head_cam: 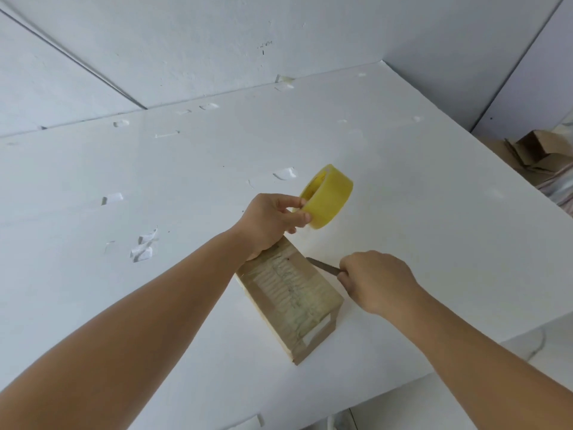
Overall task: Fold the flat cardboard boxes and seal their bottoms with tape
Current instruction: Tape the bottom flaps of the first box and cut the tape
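A small brown cardboard box (291, 302) stands on the white table (418, 212), its upward face covered with a strip of clear tape. My left hand (273, 223) grips a yellow roll of tape (328, 200) held above the box's far end; the heel of that hand is over the box's far edge. My right hand (375, 282) is to the right of the box and grips a thin dark blade (322, 264) whose tip points at the box's far right corner.
Several bits of clear tape (144, 246) are stuck on the white table surface to the left and back. Flat brown cardboard (533, 153) is piled beyond the table's right edge. The table's near edge runs diagonally at lower right.
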Demonstrator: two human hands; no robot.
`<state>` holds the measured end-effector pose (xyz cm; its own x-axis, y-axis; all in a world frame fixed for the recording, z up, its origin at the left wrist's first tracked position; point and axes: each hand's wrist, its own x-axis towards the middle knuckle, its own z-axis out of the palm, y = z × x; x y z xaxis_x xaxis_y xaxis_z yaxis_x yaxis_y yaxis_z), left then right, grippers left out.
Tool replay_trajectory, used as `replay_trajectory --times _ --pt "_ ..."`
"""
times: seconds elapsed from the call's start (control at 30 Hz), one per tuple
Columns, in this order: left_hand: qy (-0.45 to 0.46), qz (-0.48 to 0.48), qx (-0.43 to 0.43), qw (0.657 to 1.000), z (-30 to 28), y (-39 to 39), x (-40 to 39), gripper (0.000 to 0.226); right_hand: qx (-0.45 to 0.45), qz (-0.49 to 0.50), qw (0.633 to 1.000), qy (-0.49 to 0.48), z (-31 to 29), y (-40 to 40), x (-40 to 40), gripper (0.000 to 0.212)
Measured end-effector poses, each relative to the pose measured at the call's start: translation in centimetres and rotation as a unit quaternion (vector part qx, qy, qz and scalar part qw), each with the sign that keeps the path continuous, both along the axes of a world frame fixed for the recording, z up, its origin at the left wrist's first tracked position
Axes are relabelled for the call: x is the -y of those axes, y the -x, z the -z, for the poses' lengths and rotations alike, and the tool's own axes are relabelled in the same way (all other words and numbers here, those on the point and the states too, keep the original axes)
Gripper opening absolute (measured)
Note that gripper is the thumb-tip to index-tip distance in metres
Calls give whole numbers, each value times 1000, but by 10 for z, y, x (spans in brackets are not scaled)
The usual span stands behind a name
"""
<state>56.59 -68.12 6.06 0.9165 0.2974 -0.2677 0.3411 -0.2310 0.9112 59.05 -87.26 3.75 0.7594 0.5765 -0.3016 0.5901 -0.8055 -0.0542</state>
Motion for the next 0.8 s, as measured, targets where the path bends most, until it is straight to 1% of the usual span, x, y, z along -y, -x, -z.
replay_trajectory --times 0.1,0.17,0.23,0.27,0.3,0.33,0.37,0.4,0.43,0.47,0.53,0.57,0.6,0.67,0.73,0.8 --pt "4 -1 -3 1000 1 -1 0 18 -35 64 996 -55 26 -8 2 26" --pt "4 4 -6 1000 0 -2 2 20 -63 92 992 -68 38 -9 5 31" --pt "5 5 -11 1000 -1 -2 4 19 -61 112 989 -74 43 -9 7 38" --pt "8 3 -11 1000 -1 -2 4 19 -59 131 983 -110 40 -9 5 41" --pt "11 0 -11 1000 -2 -2 4 19 -75 163 968 -176 34 -8 3 42" --pt "14 -1 -12 1000 -2 -2 4 19 -113 199 938 -260 26 -7 -1 39" --pt "17 0 -12 1000 -2 -2 3 20 -173 235 894 -341 16 -4 -7 35" --pt "20 1 -13 1000 -2 -2 4 21 -243 260 845 -400 7 0 -13 35" --pt "25 1 -14 1000 -2 -2 4 21 -300 269 807 -431 1 2 -20 38" --pt "29 0 -16 999 -2 -2 4 22 -345 274 778 -447 -2 5 -27 43" --pt "34 -3 -20 999 -2 -2 4 23 -393 295 733 -470 -4 9 -38 50" --pt "34 -4 -22 999 -2 -2 4 23 -405 309 713 -482 -5 10 -43 49" --pt "36 -5 -23 999 -2 -1 3 22 -412 323 699 -488 -5 10 -46 43" --pt "43 -6 -24 999 -2 -1 3 22 -416 334 690 -490 -6 10 -48 29" --pt "46 -11 -25 999 -2 -2 3 23 -419 336 689 -487 -5 11 -47 23" --pt "63 -35 -17 997 -1 -3 3 24 -415 337 697 -478 -5 12 -46 22"
